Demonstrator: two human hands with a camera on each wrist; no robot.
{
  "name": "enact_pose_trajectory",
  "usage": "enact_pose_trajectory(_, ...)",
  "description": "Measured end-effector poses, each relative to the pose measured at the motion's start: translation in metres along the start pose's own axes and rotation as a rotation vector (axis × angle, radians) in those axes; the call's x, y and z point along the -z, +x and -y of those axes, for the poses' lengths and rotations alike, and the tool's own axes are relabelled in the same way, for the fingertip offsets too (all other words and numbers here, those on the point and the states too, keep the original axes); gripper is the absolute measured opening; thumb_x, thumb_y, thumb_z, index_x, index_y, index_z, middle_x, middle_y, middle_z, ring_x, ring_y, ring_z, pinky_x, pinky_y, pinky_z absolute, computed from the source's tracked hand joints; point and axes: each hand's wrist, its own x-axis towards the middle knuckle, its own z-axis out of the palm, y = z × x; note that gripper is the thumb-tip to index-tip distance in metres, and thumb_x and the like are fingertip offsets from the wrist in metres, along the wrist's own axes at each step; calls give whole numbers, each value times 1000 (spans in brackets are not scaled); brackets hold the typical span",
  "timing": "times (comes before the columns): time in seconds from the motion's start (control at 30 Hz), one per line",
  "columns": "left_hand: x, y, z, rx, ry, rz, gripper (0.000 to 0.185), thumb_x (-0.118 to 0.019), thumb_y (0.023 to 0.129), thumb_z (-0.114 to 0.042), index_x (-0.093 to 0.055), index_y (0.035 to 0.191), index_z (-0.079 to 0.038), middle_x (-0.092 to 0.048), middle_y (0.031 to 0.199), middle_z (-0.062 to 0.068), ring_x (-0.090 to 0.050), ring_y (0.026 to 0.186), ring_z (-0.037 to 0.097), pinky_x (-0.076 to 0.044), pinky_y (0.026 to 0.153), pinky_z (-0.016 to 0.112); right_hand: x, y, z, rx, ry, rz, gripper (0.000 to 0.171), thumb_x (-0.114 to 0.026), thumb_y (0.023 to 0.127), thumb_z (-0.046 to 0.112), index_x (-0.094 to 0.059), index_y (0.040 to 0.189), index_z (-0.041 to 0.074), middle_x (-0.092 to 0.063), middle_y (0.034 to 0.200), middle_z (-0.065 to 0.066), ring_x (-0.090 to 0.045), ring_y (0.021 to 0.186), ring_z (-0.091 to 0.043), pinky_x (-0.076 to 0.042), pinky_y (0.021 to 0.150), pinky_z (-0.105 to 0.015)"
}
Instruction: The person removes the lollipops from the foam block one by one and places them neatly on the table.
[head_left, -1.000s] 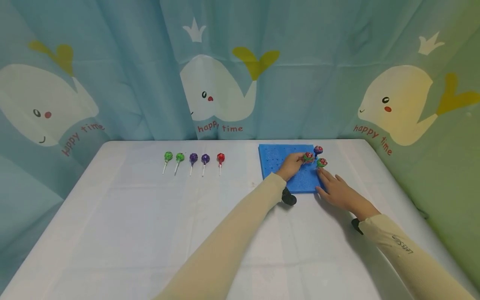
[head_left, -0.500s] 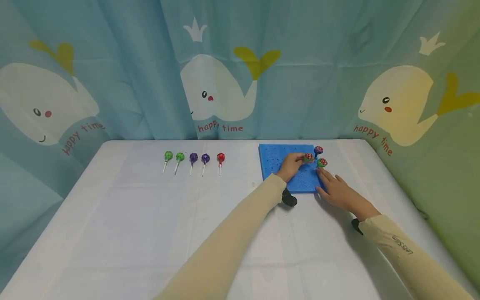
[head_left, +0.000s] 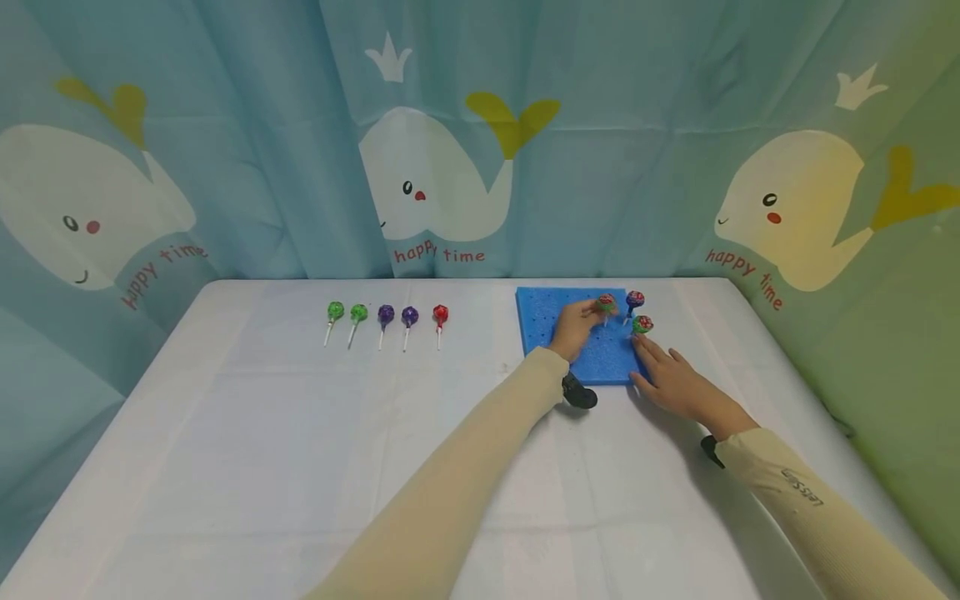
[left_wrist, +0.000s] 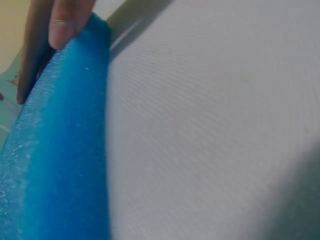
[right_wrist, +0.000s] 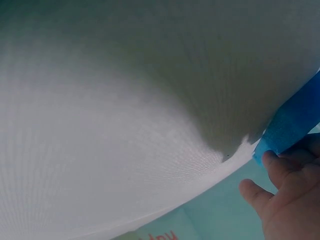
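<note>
Held lollipop (head_left: 607, 302) now farther back.

The left hand (head_left: 574, 327) has carried its red-and-green lollipop (head_left: 606, 302) up the blue foam board (head_left: 558, 321), away from the green lollipop (head_left: 641, 324) by the right hand; it is now beside the purple lollipop (head_left: 634, 298) in the back row
</note>
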Motion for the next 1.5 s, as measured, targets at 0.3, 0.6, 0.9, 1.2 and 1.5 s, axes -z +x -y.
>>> enact_pose_trajectory(0.3,7,-4,-7,70,-185,-3,28,-54,94,-7,-61,119,4,-66,115,20,-63,110,27,-52,92,31,1,1,3,0,8,9,61,-45,98,25,-25,141,-15,-22,149,-33,-25,136,-48,-22,108,-66)
enact_pose_trajectory(0.6,12,-10,-12,106,-201,15,28,-53,94,-5,-59,120,6,-66,113,23,-65,106,31,-54,89,34,-4,1,3,5,23,9,61,-44,98,25,-25,141,-15,-21,149,-33,-25,136,-48,-21,108,-66)
enact_pose_trajectory(0.9,17,-14,-11,156,-198,31,29,-55,94,-9,-59,120,3,-66,115,22,-65,105,33,-55,86,35,-6,0,5,-5,24,14,61,-44,98,25,-25,141,-15,-22,148,-33,-26,135,-49,-22,108,-66)
enact_pose_trajectory(1.2,49,-16,-24,140,-97,60,30,-57,93,-9,-59,121,2,-66,114,21,-66,102,32,-57,81,31,0,-2,3,17,42,18,62,-44,99,25,-24,141,-15,-20,149,-34,-23,137,-49,-20,108,-67)
enact_pose_trajectory(1.5,92,-18,-42,123,-27,30,29,-61,91,-9,-61,118,3,-67,114,20,-71,93,23,-58,75,25,2,-1,0,16,44,16,62,-44,98,23,-22,141,-16,-18,149,-34,-22,137,-49,-19,108,-67)
